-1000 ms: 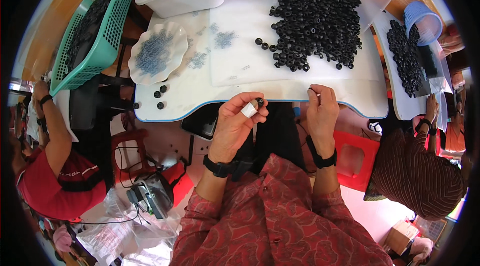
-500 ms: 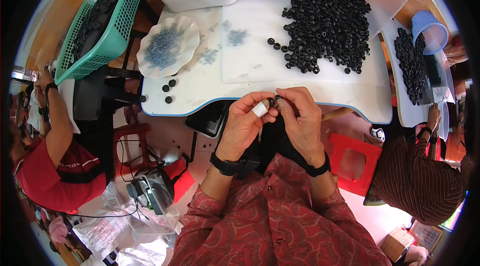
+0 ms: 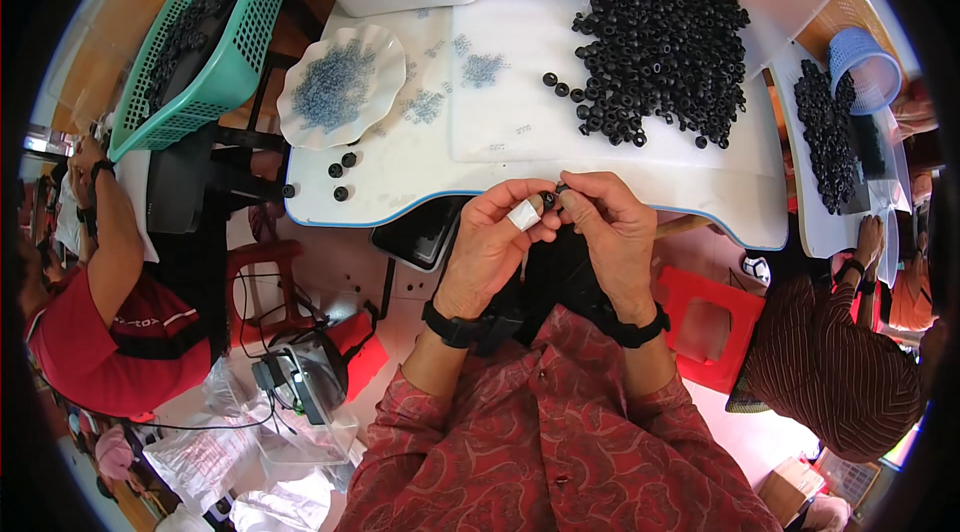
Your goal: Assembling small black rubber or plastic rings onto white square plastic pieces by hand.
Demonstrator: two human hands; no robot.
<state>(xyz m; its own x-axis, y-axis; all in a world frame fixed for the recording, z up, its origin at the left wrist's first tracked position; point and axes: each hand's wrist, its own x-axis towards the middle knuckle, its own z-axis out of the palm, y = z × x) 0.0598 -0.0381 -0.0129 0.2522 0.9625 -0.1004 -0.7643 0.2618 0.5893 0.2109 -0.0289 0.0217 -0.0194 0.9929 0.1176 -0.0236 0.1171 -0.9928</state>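
One round black piece [image 3: 548, 200] sat pinched in left hand [image 3: 492, 250], by near edge of tabletop [image 3: 400, 167] | right hand [image 3: 615, 237] narrowed on small dark piece [image 3: 562, 189], mostly hidden, just beside it | both probably light, stiff, slightly slippery; outer rims seemed best hold

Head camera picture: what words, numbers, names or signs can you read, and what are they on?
Red shirt at the left: pale lettering, too small to read surely.
White sack at the lower left: faint print, too blurred to read.
No other text I can make out.
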